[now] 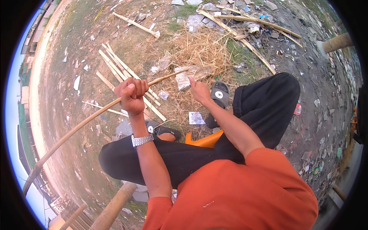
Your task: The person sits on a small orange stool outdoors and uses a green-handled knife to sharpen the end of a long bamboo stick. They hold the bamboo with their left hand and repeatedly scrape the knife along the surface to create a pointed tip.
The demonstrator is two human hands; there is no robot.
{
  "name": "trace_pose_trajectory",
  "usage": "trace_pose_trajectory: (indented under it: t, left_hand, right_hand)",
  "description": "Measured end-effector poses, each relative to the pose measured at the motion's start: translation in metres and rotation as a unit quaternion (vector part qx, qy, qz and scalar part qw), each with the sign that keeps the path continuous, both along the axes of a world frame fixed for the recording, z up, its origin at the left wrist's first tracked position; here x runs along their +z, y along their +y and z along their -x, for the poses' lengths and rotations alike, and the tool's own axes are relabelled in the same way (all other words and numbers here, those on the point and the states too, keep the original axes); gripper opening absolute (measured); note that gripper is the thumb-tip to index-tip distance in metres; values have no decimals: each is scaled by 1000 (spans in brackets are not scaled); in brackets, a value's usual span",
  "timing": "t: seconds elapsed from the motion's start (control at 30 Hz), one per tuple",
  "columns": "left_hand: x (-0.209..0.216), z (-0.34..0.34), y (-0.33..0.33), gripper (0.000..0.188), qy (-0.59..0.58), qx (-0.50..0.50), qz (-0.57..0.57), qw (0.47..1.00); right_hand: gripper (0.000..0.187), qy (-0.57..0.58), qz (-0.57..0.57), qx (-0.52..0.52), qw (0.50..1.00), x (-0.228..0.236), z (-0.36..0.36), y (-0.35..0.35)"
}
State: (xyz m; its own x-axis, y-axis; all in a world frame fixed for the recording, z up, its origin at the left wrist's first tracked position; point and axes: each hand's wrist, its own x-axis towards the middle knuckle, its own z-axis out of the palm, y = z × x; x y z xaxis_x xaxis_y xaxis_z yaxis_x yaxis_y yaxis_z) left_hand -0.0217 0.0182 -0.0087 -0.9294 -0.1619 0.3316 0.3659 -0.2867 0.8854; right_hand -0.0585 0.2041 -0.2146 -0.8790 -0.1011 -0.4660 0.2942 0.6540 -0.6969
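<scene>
One slender bamboo pole (100, 111) runs through my view from the head camera, slanting from the far left rim to a thin, pale tip above the straw-littered ground. The left hand (132, 94) is closed in a tight fist around it, nearer the tip than the dark, thick end. The right hand (200, 92) sits just beside that tip, fingers curled and thumb forward — I cannot tell whether anything small is pinched there, or whether it touches the pole. As for progress, I can only judge by how things lie: the pole looks whole along its visible length, and I make out no split in it, while several pale strips (153, 108) lie in a loose, crossing bundle beyond the left fist, so some pieces seem finished and this one not. A heap of straw-like shavings (203, 48) spreads beyond the right hand, with longer bamboo lengths (260, 22) lying past it toward the upper right. Closer in, I see a printed sheet (196, 118) beside a grey slide sandal (219, 94), and an orange plastic stool (203, 142) between the black trouser legs (264, 99) — how much stock remains outside the view, I cannot say.
</scene>
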Motion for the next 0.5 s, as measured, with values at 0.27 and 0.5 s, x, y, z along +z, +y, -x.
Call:
trace_pose_trajectory:
  t: [0.27,0.5]
  left_hand:
    - [0,7,12,32,-7,99,-40,994]
    - [1,17,26,44,-20,279,-38,959]
  right_hand:
    - [77,-23,-50,-59,997,-7,4,4]
    - [76,44,87,42,994,27,0,-28]
